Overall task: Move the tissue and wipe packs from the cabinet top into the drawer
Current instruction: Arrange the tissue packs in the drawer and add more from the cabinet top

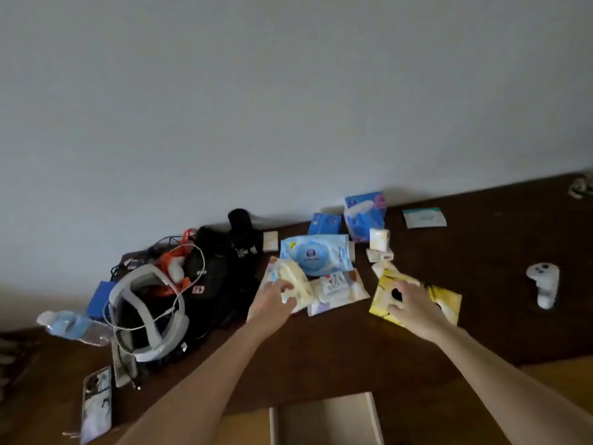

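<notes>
Tissue and wipe packs lie clustered on the dark wooden cabinet top [353, 342]. My left hand [272, 301] grips a pale yellow wipe pack [296, 284]. My right hand [414, 308] rests on a bright yellow pack [446, 300], fingers curled over its near edge. Behind them lie a light blue wipe pack [316, 256], a white and orange pack [340, 289], two blue tissue packs [364, 215] and small white tissue packs [379, 245]. A flat white and green pack [423, 217] lies farther right. The open drawer [324, 419] shows below the cabinet edge.
A black bag [221, 271] with cables, a white headset [150, 316] and a water bottle [70, 326] crowd the left side. A white controller [544, 284] lies at the right. A phone [96, 403] sits near the front left edge.
</notes>
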Demonstrator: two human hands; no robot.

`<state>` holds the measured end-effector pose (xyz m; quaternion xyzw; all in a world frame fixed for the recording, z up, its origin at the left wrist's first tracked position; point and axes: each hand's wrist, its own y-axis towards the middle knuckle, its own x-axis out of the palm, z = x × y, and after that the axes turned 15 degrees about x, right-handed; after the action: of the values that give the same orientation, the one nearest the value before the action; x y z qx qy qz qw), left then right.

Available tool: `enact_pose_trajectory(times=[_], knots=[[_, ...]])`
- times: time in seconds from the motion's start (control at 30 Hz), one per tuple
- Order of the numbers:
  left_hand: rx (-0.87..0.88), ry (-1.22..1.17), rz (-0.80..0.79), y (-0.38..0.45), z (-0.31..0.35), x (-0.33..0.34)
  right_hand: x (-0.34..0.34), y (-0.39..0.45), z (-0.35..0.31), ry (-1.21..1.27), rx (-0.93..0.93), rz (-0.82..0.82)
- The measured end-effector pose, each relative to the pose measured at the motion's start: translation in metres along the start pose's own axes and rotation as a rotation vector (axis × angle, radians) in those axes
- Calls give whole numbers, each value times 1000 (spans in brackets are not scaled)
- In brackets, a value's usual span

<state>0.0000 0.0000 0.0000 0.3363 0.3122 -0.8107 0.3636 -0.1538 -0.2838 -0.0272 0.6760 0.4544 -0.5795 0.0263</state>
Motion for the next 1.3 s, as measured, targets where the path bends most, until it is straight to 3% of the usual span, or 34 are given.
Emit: enact_pose_trajectory(times=[0.07,0.2,0.33,0.4,0.53,0.7,0.83,1.1,1.3], knots=[[-18,59,-43,34,-2,21,15,22,0,-130,42,32],[-240,-84,-63,89,-23,76,65,47,17,-275,194,-19],[-466,-135,45,108,-48,134,107,59,37,-423,167,156],[-475,-63,134,105,-56,155,116,66,43,-407,132,208],[-460,-150,310,90,-58,165,122,70,52,-416,111,272],[-361,-204,286,26,-51,141,106,58,45,-429,80,265],[-273,-282,260,-59,-48,138,122,-7,49,-348,52,257],[-317,-362,-5,-211,-107,208,234,-151,90,-303,-124,14],[-445,-373,-159,-254,-191,273,338,-161,110,-413,-104,-219]])
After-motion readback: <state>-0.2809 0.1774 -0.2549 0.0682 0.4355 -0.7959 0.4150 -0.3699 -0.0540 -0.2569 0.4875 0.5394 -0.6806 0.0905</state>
